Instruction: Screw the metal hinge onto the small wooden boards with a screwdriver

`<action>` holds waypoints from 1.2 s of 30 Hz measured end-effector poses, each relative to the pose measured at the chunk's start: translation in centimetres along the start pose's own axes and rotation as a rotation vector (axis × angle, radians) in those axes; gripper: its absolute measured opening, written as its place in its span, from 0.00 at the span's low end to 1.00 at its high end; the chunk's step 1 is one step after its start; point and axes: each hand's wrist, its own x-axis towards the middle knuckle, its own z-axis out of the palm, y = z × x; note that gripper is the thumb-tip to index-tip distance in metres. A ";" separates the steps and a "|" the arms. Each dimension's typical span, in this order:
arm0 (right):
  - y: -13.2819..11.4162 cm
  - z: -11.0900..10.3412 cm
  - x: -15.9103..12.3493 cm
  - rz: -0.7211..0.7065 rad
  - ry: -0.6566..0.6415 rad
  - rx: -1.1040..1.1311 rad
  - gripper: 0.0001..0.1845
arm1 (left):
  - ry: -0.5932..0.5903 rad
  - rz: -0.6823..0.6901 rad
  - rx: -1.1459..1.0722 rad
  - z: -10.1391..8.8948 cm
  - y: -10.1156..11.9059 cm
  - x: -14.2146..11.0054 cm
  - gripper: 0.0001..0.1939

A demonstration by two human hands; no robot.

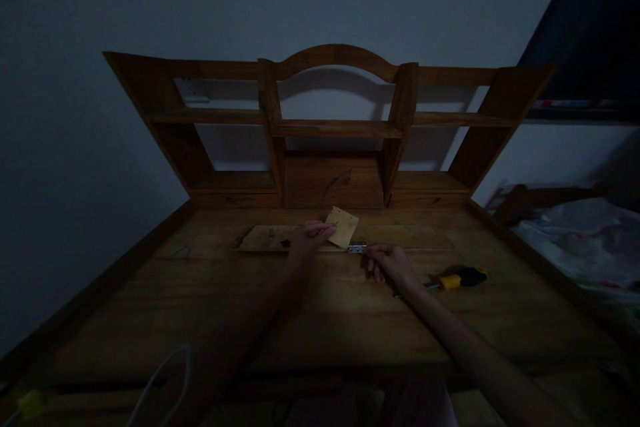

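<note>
My left hand [314,237] is closed, thumb and fingers pinched at the left edge of a small square wooden board [345,228]. Small dark holes show near the board's top edge, and a tiny dark thing by my fingertips is too small to name. My right hand [391,263] pinches the right end of a metal hinge [357,247], just below the board's lower corner. Behind both hands lies a long narrow wooden plank [413,237] with a dark hole and a rough left end.
A yellow and black screwdriver [463,278] rests beside my right forearm. Thin metal pieces [181,251] lie at the left on the wooden desk [330,327]. At the back stands a shelf unit [337,128]. A white cord [186,373] loops at the lower left.
</note>
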 end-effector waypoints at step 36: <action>-1.0 -0.8 -0.1 0.009 -0.034 0.015 0.21 | -0.640 -0.656 -0.079 1.9 1.7 -5.1 0.19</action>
